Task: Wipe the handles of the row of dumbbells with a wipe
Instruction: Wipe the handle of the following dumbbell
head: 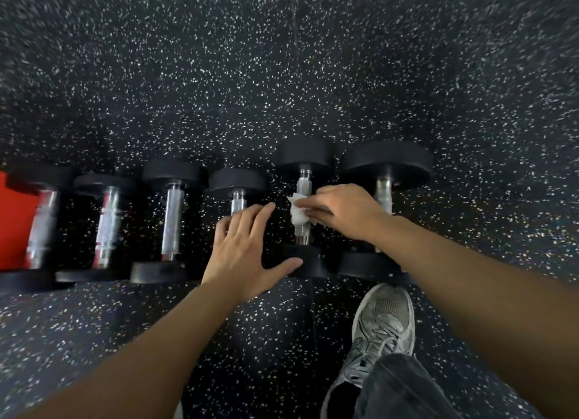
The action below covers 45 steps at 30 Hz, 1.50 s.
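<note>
Several black dumbbells with chrome handles lie side by side in a row on the speckled floor. My right hand (341, 210) presses a white wipe (298, 212) against the handle of the second dumbbell from the right (303, 185). My left hand (242, 251) is spread open with fingers apart, lying over the neighbouring dumbbell (237, 183) to the left and hiding most of its handle. The rightmost dumbbell (387, 165) is partly hidden behind my right wrist. Three more dumbbells, one of them (170, 218), lie further left.
The black rubber floor (282, 74) with white flecks stretches beyond the row. A red object (14, 218) sits at the far left behind the outermost dumbbell. My grey sneaker (380, 327) and dark trouser leg stand just in front of the right-hand dumbbells.
</note>
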Each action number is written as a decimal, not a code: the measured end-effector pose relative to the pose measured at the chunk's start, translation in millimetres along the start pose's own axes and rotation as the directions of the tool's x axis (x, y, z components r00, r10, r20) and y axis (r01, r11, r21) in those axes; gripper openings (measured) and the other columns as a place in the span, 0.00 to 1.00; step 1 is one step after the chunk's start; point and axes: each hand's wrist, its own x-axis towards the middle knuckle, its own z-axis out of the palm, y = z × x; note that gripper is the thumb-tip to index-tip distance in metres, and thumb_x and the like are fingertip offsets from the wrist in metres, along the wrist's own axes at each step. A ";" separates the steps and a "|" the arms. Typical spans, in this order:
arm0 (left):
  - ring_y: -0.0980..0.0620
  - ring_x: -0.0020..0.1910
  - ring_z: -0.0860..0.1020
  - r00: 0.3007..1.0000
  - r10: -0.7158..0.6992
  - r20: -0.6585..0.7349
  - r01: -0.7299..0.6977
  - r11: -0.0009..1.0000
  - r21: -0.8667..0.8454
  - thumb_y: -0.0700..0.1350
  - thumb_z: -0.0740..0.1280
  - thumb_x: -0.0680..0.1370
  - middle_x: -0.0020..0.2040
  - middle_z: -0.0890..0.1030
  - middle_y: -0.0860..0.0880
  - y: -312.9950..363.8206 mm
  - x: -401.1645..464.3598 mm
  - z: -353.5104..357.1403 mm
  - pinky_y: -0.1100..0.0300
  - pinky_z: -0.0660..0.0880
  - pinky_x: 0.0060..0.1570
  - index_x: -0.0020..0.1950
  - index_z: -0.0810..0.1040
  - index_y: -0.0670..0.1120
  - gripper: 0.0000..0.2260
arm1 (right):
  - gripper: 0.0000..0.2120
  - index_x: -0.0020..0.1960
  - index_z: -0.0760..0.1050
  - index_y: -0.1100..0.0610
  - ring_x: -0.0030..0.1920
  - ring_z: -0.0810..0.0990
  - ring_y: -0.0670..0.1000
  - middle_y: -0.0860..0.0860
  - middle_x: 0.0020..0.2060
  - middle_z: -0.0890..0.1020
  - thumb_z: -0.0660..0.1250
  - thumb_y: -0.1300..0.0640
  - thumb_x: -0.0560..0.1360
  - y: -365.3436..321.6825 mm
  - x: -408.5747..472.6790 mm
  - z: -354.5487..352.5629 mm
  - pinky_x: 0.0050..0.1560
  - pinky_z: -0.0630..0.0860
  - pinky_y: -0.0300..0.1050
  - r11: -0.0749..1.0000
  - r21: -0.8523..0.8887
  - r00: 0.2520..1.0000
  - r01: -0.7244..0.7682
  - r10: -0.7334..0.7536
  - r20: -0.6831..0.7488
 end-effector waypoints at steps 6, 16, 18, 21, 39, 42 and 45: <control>0.48 0.76 0.66 0.999 -0.023 -0.039 0.023 1.000 -0.016 0.81 0.55 0.71 0.76 0.69 0.49 -0.7 -0.7 4.0 0.42 0.58 0.78 0.82 0.58 0.50 0.49 | 0.15 0.68 0.79 0.44 0.49 0.84 0.52 0.47 0.50 0.86 0.64 0.51 0.83 2.6 13.3 1.5 0.46 0.76 0.44 0.996 0.044 0.949 -0.076 0.086 -0.302; 0.48 0.73 0.68 0.998 -0.028 -0.061 0.029 0.999 0.017 0.82 0.53 0.71 0.73 0.71 0.50 1.0 -1.0 4.2 0.45 0.60 0.76 0.80 0.63 0.48 0.48 | 0.16 0.70 0.75 0.38 0.57 0.81 0.49 0.44 0.55 0.83 0.63 0.48 0.83 -2.1 -3.3 3.4 0.56 0.76 0.46 0.998 0.035 0.993 -0.043 0.039 0.107; 0.48 0.72 0.70 0.997 -0.039 -0.065 0.039 0.999 0.008 0.82 0.53 0.71 0.72 0.72 0.50 1.1 -1.3 4.6 0.45 0.61 0.75 0.79 0.64 0.48 0.48 | 0.16 0.68 0.77 0.38 0.59 0.81 0.47 0.44 0.59 0.84 0.66 0.49 0.82 -2.8 -7.7 6.9 0.57 0.75 0.43 0.997 0.076 0.972 -0.013 -0.005 0.233; 0.47 0.71 0.70 0.997 -0.052 -0.054 0.052 0.999 0.007 0.82 0.53 0.70 0.71 0.72 0.49 -0.1 -1.0 5.6 0.43 0.63 0.75 0.79 0.64 0.49 0.48 | 0.15 0.66 0.79 0.38 0.55 0.82 0.44 0.42 0.56 0.86 0.67 0.48 0.81 -2.8 -2.2 3.8 0.56 0.76 0.42 0.992 0.127 0.958 -0.001 -0.036 0.285; 0.48 0.67 0.73 0.997 -0.025 -0.067 0.027 0.999 0.022 0.81 0.53 0.72 0.68 0.74 0.50 -0.8 0.5 9.4 0.43 0.68 0.70 0.77 0.67 0.48 0.46 | 0.18 0.73 0.74 0.41 0.49 0.82 0.50 0.46 0.52 0.83 0.62 0.46 0.83 3.5 23.4 0.4 0.50 0.78 0.45 0.995 0.077 0.982 -0.062 0.074 -0.171; 0.48 0.65 0.73 0.997 -0.021 -0.074 0.023 0.999 0.028 0.81 0.53 0.73 0.67 0.75 0.50 -0.6 0.8 10.1 0.43 0.69 0.69 0.76 0.68 0.47 0.46 | 0.17 0.71 0.76 0.42 0.52 0.83 0.51 0.43 0.51 0.81 0.63 0.45 0.83 1.4 22.6 -0.1 0.50 0.77 0.46 0.996 0.065 0.996 -0.057 0.061 -0.060; 0.48 0.65 0.74 0.997 -0.018 -0.073 0.020 0.999 0.030 0.81 0.53 0.73 0.66 0.75 0.50 -1.3 0.4 9.8 0.44 0.69 0.69 0.76 0.68 0.47 0.46 | 0.16 0.69 0.78 0.42 0.57 0.82 0.50 0.41 0.54 0.81 0.65 0.46 0.82 0.7 19.1 -1.2 0.55 0.77 0.48 1.000 0.016 0.998 -0.004 0.003 0.061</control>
